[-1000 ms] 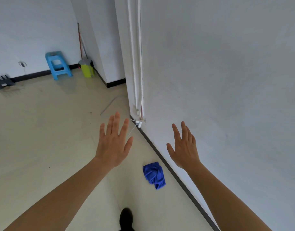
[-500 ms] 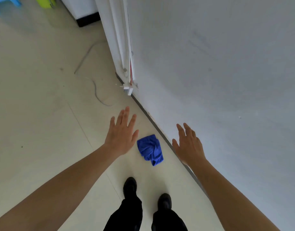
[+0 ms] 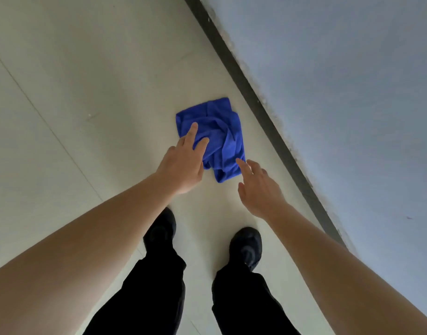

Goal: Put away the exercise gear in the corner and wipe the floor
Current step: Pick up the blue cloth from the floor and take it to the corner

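**A:** Item one, cloth (image 3: 222,131). Where is it lodged?
**B:** Blue and crumpled. It is listed as lying on the floor (image 3: 86,93), near the baseboard (image 3: 256,97) under the wall (image 3: 340,93) at right, and apart from it. It is placed just beyond the shoes (image 3: 247,245).

**A:** Long axis?
**B:** Entered as running far to near, roughly parallel with the baseboard. The near end is narrowed to a corner.

**A:** Left hand (image 3: 183,165)?
**B:** Recorded as unclenched, with nothing grasped. Two straight fingers are laid over the cloth's left half. Contact cannot be confirmed.

**A:** Right hand (image 3: 260,189)?
**B:** Likewise spread and empty. Its forefinger tip is set at the cloth's near right edge. Whether it is touching or just short cannot be told.

**A:** Bearing of the cloth from the hands?
**B:** Far and slightly right of the left hand, and far and left of the right hand, so the cloth is bracketed between them. The left hand is judged the nearer, being over the fabric.

**A:** Step in hand?
**B:** Judged to be the pick-up of the cloth ahead of wiping. A closing of fingers on the fabric is expected to be needed. No exercise gear is shown.
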